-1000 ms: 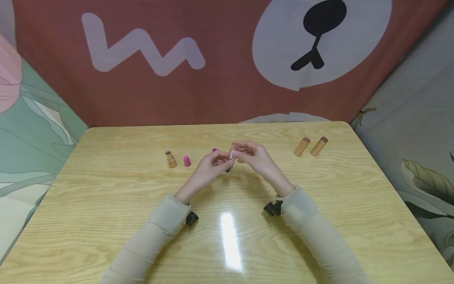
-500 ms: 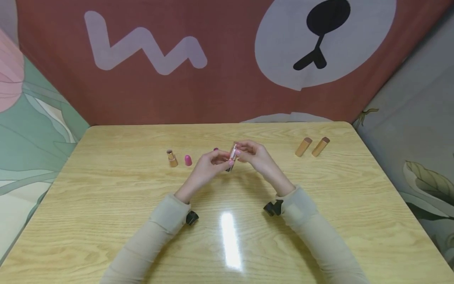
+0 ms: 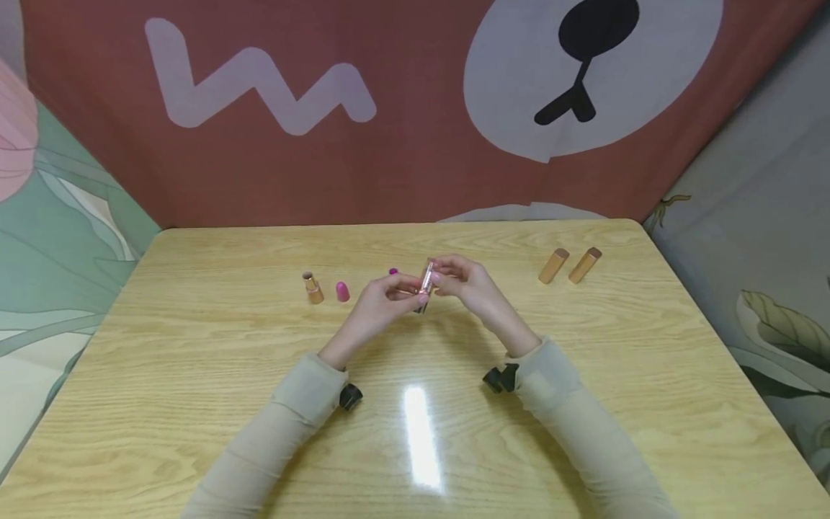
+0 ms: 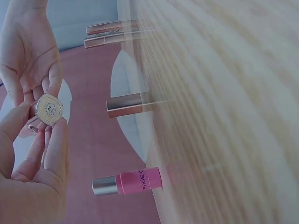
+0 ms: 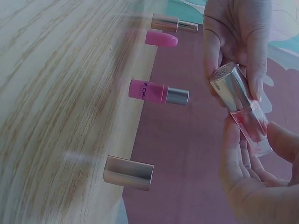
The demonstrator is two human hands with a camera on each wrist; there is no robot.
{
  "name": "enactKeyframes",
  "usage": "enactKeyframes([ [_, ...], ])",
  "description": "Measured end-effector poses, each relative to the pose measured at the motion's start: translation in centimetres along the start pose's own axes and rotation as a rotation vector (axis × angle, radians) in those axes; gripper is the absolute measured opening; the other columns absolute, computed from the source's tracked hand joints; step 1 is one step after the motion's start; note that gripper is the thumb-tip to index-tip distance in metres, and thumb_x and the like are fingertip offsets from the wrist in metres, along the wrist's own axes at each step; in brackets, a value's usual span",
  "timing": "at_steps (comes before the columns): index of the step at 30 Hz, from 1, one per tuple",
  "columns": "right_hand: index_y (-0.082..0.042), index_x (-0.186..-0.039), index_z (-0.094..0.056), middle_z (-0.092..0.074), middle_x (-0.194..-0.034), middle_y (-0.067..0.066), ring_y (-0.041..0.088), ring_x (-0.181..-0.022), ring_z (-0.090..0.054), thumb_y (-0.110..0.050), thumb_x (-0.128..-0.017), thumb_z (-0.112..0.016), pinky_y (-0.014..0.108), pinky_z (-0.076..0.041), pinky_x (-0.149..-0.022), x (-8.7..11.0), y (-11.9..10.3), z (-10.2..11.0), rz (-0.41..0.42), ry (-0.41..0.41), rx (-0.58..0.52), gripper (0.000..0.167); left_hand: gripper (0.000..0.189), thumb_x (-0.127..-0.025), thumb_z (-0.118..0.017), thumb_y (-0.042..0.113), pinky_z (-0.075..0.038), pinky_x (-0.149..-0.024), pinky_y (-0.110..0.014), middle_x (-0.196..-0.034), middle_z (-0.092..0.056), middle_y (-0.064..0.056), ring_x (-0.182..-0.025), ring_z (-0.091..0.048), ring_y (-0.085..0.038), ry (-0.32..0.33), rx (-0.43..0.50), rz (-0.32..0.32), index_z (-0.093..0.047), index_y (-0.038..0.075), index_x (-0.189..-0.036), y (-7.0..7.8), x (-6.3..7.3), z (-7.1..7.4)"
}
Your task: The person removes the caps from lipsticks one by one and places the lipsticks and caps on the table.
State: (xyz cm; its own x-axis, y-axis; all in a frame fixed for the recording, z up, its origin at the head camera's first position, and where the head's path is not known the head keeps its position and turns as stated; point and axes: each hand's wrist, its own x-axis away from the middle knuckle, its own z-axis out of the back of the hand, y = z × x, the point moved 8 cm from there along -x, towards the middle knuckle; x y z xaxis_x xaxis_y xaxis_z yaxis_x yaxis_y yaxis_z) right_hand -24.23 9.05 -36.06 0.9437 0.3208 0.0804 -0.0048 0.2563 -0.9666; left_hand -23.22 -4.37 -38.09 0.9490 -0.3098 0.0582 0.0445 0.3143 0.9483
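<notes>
Both hands hold one lipstick [image 3: 426, 277] above the middle of the table, toward its back. My left hand [image 3: 387, 297] pinches the shiny gold base [image 5: 230, 87]; its round-cornered underside, with a label [image 4: 49, 110], shows in the left wrist view. My right hand [image 3: 468, 285] holds the clear end [image 5: 254, 130] between thumb and fingers, and something reddish shows through it. Close by on the table, a pink tube with a silver top [image 5: 156, 93] stands upright, mostly hidden by my left hand in the head view. A gold cap [image 5: 129, 173] stands near it.
At the left stand an uncapped gold lipstick tube [image 3: 313, 290] and a rounded pink cap [image 3: 342, 292]. Two tall gold pieces [image 3: 554, 267] stand side by side at the back right. A red patterned cloth [image 3: 415, 173] hangs behind the wooden table [image 3: 194, 360].
The hands stay nearly in place. The lipstick between them has turned slightly, so more of its shiny side shows. The things on the table have not moved.
</notes>
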Motion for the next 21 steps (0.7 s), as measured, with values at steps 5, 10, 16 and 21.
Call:
enactKeyframes([
  [5,0.006,-0.132,-0.048,-0.056,-0.125,0.025,0.014,-0.094,-0.062,-0.014,-0.099,-0.051,0.037,-0.054,-0.093,0.06,0.21,0.17,-0.01,0.004,-0.009,0.038,0.032,-0.087,-0.07,0.019,-0.056,-0.083,-0.031,-0.114,-0.068,-0.014,-0.1,-0.067,-0.025,-0.017,-0.007,0.003,-0.065,0.004,-0.115,0.18,-0.04,-0.18],
  [10,0.009,-0.131,-0.047,-0.056,-0.122,0.026,0.005,-0.086,-0.061,-0.013,-0.1,-0.049,0.039,-0.054,-0.093,-0.05,0.46,0.23,-0.02,0.005,-0.031,0.038,0.034,-0.087,-0.07,0.019,-0.057,-0.081,-0.03,-0.117,-0.067,-0.014,-0.1,-0.067,-0.025,-0.044,-0.021,0.006,-0.064,0.004,-0.117,0.21,-0.01,-0.38],
  [16,0.01,-0.13,-0.045,-0.058,-0.118,0.022,0.003,-0.084,-0.061,-0.012,-0.1,-0.047,0.041,-0.052,-0.096,-0.03,0.57,0.48,-0.041,0.01,-0.068,0.038,0.039,-0.088,-0.07,0.019,-0.057,-0.078,-0.029,-0.124,-0.064,-0.012,-0.102,-0.066,-0.025,-0.076,-0.038,-0.003,-0.061,0.006,-0.123,0.46,0.26,-0.74],
  [21,0.009,-0.13,-0.046,-0.058,-0.119,0.022,0.004,-0.086,-0.061,-0.013,-0.1,-0.048,0.039,-0.053,-0.094,-0.05,0.45,0.47,-0.045,0.008,-0.073,0.038,0.041,-0.088,-0.069,0.018,-0.057,-0.08,-0.031,-0.126,-0.063,-0.011,-0.103,-0.066,-0.026,-0.074,-0.033,0.0,-0.059,0.006,-0.126,0.39,0.29,-0.65],
])
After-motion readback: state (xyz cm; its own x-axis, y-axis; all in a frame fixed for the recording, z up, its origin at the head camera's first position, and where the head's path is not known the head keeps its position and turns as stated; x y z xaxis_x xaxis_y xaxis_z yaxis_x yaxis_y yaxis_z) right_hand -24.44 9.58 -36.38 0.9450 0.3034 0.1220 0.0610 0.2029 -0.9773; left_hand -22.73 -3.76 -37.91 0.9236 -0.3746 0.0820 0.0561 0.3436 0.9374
